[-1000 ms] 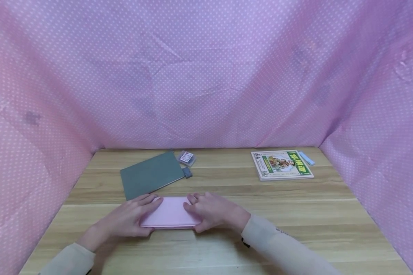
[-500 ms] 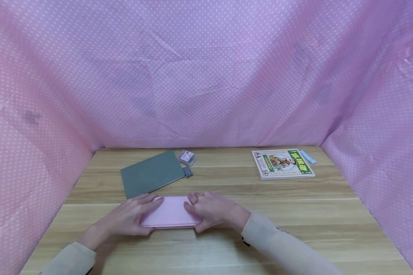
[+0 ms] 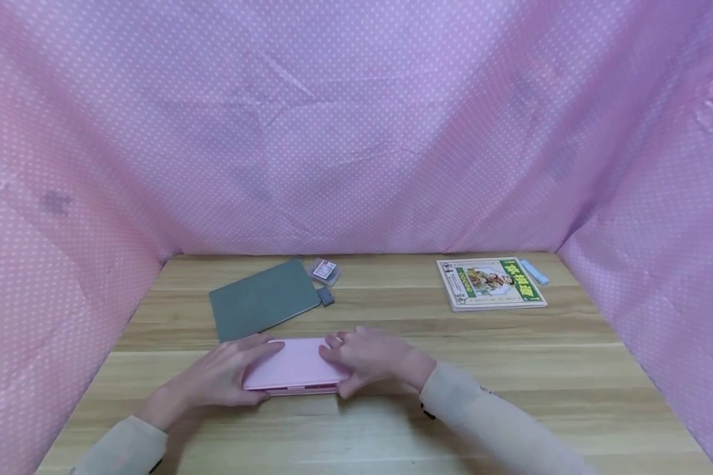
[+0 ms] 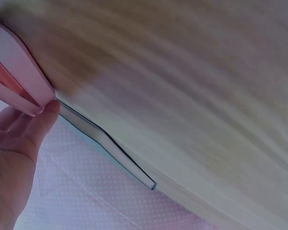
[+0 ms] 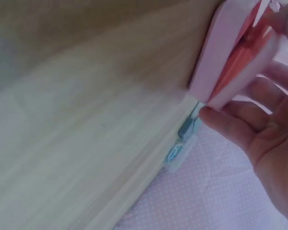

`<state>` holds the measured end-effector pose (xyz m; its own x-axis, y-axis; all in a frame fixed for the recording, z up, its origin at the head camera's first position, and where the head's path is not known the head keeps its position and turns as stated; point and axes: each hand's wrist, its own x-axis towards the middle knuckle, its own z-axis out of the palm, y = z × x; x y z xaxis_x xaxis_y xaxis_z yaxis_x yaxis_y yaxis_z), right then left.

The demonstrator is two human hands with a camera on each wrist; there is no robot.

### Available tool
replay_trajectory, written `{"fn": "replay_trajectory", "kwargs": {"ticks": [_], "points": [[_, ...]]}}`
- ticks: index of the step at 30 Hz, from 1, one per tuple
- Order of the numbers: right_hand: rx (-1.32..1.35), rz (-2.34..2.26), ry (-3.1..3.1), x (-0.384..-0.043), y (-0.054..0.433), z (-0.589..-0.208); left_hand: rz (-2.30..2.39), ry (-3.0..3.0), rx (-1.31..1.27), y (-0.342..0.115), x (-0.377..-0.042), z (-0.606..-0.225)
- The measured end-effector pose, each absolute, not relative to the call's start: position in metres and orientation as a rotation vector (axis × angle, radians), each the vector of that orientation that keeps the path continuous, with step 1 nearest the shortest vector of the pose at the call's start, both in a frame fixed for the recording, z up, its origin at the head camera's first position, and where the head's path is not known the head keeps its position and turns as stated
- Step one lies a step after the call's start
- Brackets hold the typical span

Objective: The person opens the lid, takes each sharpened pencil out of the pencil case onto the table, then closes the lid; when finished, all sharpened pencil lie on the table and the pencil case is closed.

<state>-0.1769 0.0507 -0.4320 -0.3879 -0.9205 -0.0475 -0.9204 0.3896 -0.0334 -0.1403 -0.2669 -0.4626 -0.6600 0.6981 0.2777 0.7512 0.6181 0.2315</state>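
Observation:
A flat pink case [image 3: 297, 361] lies on the near part of the wooden table. Its lid is raised slightly along the front edge, and a reddish inside [image 5: 240, 57] shows through the gap in both wrist views. My left hand [image 3: 222, 373] grips the case's left end, fingers over the top and thumb at the front edge. At the other end my right hand [image 3: 371, 359] holds the case, its thumb at the front gap beneath the lid. What the case contains cannot be made out.
Behind the left hand lies a dark green notebook [image 3: 264, 300]. Next to it are a small grey block [image 3: 325, 297] and a clear little box [image 3: 325, 271] with a label. A picture-covered book [image 3: 490, 284] and a light blue strip [image 3: 533, 271] lie back right. Pink dotted cloth [image 3: 356, 145] surrounds the table.
The lid of the pink case has risen a little at the front, opening a narrow gap. Both hands keep their places at its ends.

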Motion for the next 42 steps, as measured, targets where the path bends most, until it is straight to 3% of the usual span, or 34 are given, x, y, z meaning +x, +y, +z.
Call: {"fn": "replay_trajectory", "kwargs": {"ticks": [14, 28, 42], "points": [[-1.337, -0.718, 2.299, -0.209, 0.07, -0.428, -1.037, -2.779, -1.032, -0.276, -0.142, -0.462], [-0.636, -1.397, 1.827, -0.224, 0.082, -0.442, -1.751, -2.667, -0.866, -0.286, -0.142, -0.47], [-0.352, -1.617, 1.799, -0.228, 0.074, -0.453, -1.658, -2.755, -0.783, -0.284, -0.143, -0.467]]}}
